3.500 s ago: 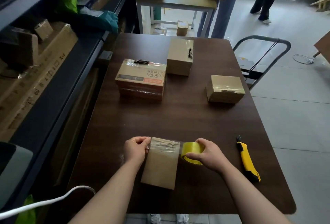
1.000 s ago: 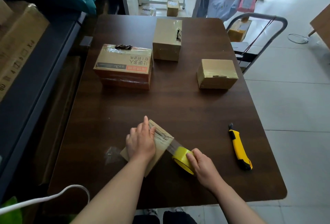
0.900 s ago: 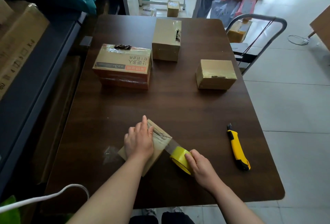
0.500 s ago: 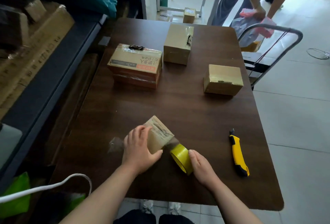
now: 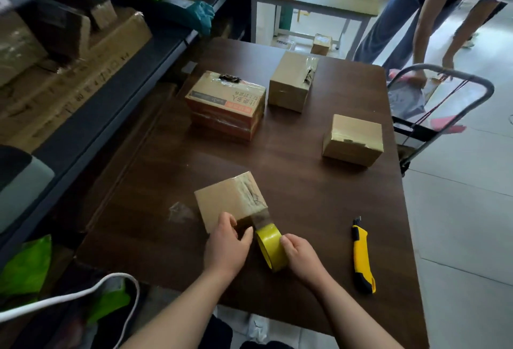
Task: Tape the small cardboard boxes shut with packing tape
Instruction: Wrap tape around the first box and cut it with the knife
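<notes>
Pulling the tape strip (image 5: 261, 218) tight is the job now. The left hand (image 5: 226, 247) curls its fingers on the near corner of the small box (image 5: 229, 200), which sits on the tabletop (image 5: 305, 195) just past them. The right hand (image 5: 301, 258) wraps its fingers round the yellow tape roll (image 5: 269, 241). Best to pull straight and low, then rub the strip flat. The knife (image 5: 362, 257) lies right of those fingers.

Matt cardboard box (image 5: 222, 201) at my left fingers (image 5: 227, 220), glossy plastic tape roll (image 5: 270, 244) at my right, smooth wood-grain table (image 5: 305, 182) under.
</notes>
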`<state>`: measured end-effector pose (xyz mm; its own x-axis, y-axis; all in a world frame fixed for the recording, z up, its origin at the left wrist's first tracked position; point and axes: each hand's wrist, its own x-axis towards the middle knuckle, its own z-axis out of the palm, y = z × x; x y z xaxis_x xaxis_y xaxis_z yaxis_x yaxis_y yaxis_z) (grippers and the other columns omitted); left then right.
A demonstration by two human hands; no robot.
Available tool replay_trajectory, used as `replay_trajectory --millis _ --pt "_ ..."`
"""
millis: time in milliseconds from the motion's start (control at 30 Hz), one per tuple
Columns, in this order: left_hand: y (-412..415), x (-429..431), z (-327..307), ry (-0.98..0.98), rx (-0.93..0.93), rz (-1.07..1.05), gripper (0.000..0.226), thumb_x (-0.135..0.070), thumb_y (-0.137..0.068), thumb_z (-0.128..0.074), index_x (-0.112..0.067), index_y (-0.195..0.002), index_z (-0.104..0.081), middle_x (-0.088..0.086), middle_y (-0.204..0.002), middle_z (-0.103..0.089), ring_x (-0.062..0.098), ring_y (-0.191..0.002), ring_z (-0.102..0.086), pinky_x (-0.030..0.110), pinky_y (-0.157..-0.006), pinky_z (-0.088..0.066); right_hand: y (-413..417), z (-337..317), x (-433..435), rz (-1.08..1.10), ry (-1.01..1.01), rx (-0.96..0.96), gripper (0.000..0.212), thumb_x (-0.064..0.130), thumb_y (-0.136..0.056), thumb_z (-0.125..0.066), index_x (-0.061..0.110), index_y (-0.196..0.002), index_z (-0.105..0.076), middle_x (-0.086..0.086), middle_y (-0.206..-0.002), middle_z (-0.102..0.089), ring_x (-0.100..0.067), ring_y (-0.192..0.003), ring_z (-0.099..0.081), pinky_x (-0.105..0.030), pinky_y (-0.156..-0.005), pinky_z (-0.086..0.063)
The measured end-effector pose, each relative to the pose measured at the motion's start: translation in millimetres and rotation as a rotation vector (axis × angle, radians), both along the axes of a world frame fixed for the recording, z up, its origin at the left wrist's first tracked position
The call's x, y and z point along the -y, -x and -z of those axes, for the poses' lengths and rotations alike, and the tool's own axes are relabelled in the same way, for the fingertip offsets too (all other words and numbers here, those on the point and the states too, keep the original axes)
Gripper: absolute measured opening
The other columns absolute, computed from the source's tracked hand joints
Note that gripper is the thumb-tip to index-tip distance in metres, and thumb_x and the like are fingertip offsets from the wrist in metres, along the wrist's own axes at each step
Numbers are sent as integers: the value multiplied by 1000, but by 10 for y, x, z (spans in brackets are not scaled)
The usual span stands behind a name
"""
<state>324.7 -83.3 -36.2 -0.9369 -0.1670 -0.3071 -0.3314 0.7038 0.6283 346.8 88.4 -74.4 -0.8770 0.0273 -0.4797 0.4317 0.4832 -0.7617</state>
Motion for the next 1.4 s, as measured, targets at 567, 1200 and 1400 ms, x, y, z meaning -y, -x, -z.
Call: replay_trajectory --millis 567,1200,1400 --pt "102 -410 227 -577 196 -439 64 -3 -80 -73 -23 -123 -31 0 -117 -51 24 -108 -54 46 -79 -58 -122 213 -1002 240 -743 234 58 33 -91 -62 31 -141 -35 -16 -146 -24 -35 -134 -28 -45 -111 -28" --pt "310 -378 379 -550 329 -383 12 -26 -92 -64 -20 -102 -63 0 -100 -61 19 -98 -55 32 -86 -44 540 -420 -420 -134 -153 -240 17 36 -95 -56 35 -111 -62 14 -85 -65 -14 -82 -60 -37 -76 -48" --pt "343 -331 416 -510 295 -352 15 -24 -87 -69 -15 -99 -68 6 -100 -68 21 -94 -62 28 -77 -46 626 -588 -362 -542 -639 -243 32 44 -101 -37 33 -129 -48 -3 -107 -68 -31 -98 -61 -35 -72 -39"
